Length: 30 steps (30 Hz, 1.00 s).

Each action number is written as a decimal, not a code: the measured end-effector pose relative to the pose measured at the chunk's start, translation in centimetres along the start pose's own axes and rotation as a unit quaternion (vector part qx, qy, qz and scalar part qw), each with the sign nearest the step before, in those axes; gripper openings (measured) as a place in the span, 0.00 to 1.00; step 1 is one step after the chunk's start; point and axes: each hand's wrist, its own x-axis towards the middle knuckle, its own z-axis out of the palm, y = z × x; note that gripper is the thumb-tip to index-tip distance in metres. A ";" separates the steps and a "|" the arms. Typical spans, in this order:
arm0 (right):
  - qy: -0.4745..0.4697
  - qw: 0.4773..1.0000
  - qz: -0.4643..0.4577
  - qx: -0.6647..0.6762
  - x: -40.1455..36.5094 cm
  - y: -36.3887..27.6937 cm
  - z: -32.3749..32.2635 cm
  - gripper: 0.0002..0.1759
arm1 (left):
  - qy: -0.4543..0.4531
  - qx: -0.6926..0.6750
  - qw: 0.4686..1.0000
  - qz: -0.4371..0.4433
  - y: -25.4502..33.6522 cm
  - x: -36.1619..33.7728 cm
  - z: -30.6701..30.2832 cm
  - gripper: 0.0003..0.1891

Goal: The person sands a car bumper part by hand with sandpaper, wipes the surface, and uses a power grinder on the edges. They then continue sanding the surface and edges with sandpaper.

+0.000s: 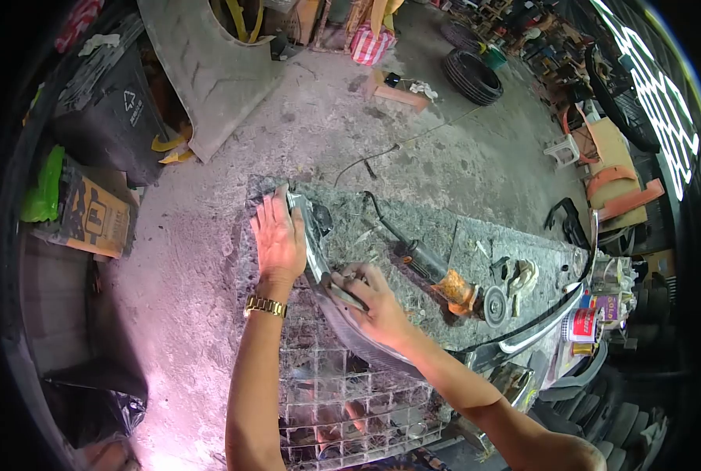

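Note:
A long, curved piece of car trim (350, 334), dark with shiny bright stretches, lies across the worktable (413, 216). My left hand (280, 235), with a gold-coloured watch (265, 306) on its wrist, rests flat over the trim's far left end, fingers stretched out. Farther along the curve, my right hand (376, 302) has its fingers closed around a dark flat pad (349, 297) pressed against the trim. The pad's exact kind is hard to make out. To the right of that hand lies an orange and black angle grinder (437, 271) with a round disc.
A crumpled whitish cloth (523, 279) is beside the grinder. Cans (582, 323) stand at the right edge. The table's near part is an open metal grid (327, 392). Tyres (474, 77), a grey car panel (209, 71) and a cardboard box (95, 212) are on the floor.

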 end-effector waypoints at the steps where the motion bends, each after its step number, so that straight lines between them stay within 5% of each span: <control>1: 0.011 1.000 -0.025 -0.013 0.2 0.1 0.7 0.27 | -0.018 -0.015 1.000 -0.008 0.4 0.0 -0.4 0.27; 3: 0.010 0.997 -0.049 -0.061 -1.0 0.2 0.6 0.28 | -0.036 -0.025 0.999 -0.008 0.2 0.0 -0.2 0.27; 5: 0.005 0.993 -0.075 -0.088 -1.9 -0.1 0.1 0.30 | 0.068 0.063 0.995 0.048 -0.2 0.0 0.8 0.25; 19: 0.009 0.995 -0.067 -0.076 -0.8 -0.4 0.7 0.31 | 0.073 0.035 0.996 0.047 0.0 0.0 0.6 0.25; 22: -0.003 0.998 -0.047 -0.047 -0.1 -0.3 0.6 0.28 | 0.003 -0.015 1.000 -0.017 0.5 -0.4 0.2 0.27; 30: 0.006 0.997 -0.057 -0.049 1.6 -0.6 -0.5 0.24 | 0.031 0.008 0.999 0.029 -0.4 -0.1 0.5 0.26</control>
